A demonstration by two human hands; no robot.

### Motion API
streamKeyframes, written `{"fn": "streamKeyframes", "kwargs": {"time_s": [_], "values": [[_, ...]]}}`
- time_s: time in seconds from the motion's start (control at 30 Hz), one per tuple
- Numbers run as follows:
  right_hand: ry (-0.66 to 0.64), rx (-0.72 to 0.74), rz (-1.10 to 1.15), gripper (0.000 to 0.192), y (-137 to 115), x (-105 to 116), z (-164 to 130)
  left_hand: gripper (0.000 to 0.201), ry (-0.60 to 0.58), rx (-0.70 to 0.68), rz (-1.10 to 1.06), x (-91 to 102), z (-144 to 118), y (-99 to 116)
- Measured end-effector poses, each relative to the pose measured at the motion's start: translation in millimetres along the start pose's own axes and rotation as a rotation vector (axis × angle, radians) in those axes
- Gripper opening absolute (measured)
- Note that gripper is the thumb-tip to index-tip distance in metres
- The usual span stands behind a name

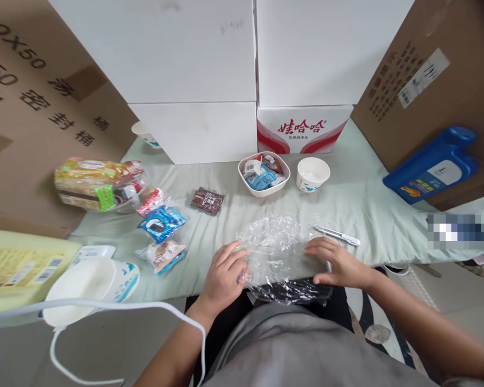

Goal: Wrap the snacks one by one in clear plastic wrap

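A crinkled sheet of clear plastic film (278,247) lies in front of me, its near end hanging over the front edge. My left hand (227,269) rests at its left side, fingers bent and a little apart, touching the film. At the opposite side is my right hand (339,263), fingers stretched out and thumb held away from them. Just beyond it sits a white utility knife (337,235). A brown cocoa packet (208,201) is farther back on the left. Behind the film stand a square white bowl (250,185) of small packets and a paper cup (313,174).
Bagged snacks (100,185) and a blue packet (162,223) lie on the left. A large paper tub (125,277) and a white cable (145,305) are nearer. White boxes (193,131) wall the back; a blue bottle (435,166) leans by the right carton (411,107).
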State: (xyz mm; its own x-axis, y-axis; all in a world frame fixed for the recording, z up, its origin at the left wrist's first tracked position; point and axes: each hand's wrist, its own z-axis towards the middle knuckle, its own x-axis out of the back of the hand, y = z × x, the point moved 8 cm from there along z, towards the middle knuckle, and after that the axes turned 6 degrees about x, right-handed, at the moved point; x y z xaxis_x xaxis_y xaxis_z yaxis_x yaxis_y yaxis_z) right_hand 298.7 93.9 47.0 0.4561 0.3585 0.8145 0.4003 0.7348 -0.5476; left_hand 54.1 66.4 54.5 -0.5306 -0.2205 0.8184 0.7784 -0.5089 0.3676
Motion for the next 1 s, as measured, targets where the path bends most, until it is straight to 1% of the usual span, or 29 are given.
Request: {"fn": "streamKeyframes", "kwargs": {"time_s": [0.07,0.1,0.17,0.23,0.3,0.37,0.43,0.53,0.63,0.7,0.77,0.8,0.83,0.9,0.93,1.0], "values": [[-0.024,0.021,-0.114,0.077,-3.5,-15.3,-14.7,0.016,-0.135,-0.058,-0.029,-5.8,-2.0,3.7],[-0.045,0.032,-0.172,0.08,-5.2,-24.5,-21.4,0.016,-0.2,-0.076,-0.04,-9.5,-3.7,4.5],[-0.068,0.036,-0.288,0.078,-6.0,-40.3,-33.5,0.015,-0.305,-0.076,-0.043,-16.2,-7.2,2.9],[-0.056,0.017,-0.398,0.068,-3.0,-49.6,-43.6,0.015,-0.362,-0.037,-0.024,-19.8,-9.1,-2.3],[-0.013,-0.007,-0.494,0.061,1.3,-52.6,-51.1,0.014,-0.39,0.027,0.006,-21.1,-8.5,-8.9],[0.039,-0.018,-0.563,0.061,4.1,-52.3,-55.3,0.012,-0.413,0.084,0.03,-21.9,-5.8,-13.9],[0.094,-0.028,-0.6,0.061,5.1,-50.8,-55.9,0.01,-0.443,0.11,0.033,-23.7,-2.0,-15.4],[0.176,-0.034,-0.616,0.054,0.3,-47.9,-50.3,0.015,-0.482,0.117,-0.009,-25.8,4.2,-15.0],[0.278,0.04,-0.562,0.042,-16.1,-41.4,-39.7,0.021,-0.487,0.133,-0.067,-23.7,8.5,-17.7],[0.349,0.098,-0.436,0.031,-26.9,-33.8,-32.6,0.023,-0.484,0.133,-0.097,-21.3,9.2,-20.3],[0.418,0.1,-0.232,0.019,-29.0,-23.9,-26.6,0.026,-0.486,0.145,-0.108,-19.7,8.3,-24.7],[0.453,0.059,-0.125,0.015,-24.8,-19.1,-24.4,0.027,-0.484,0.17,-0.104,-19.1,7.7,-28.4],[0.486,-0.014,-0.029,0.014,-17.0,-15.3,-23.0,0.026,-0.474,0.206,-0.094,-18.0,7.5,-33.1],[0.54,-0.237,0.118,0.015,6.8,-13.0,-24.3,0.025,-0.428,0.285,-0.075,-14.3,8.1,-42.2],[0.547,-0.362,0.176,0.018,20.0,-15.4,-26.6,0.025,-0.396,0.309,-0.077,-11.8,9.1,-45.1],[0.544,-0.552,0.269,0.024,40.9,-23.2,-31.9,0.025,-0.326,0.316,-0.124,-6.7,12.0,-46.4]]}}
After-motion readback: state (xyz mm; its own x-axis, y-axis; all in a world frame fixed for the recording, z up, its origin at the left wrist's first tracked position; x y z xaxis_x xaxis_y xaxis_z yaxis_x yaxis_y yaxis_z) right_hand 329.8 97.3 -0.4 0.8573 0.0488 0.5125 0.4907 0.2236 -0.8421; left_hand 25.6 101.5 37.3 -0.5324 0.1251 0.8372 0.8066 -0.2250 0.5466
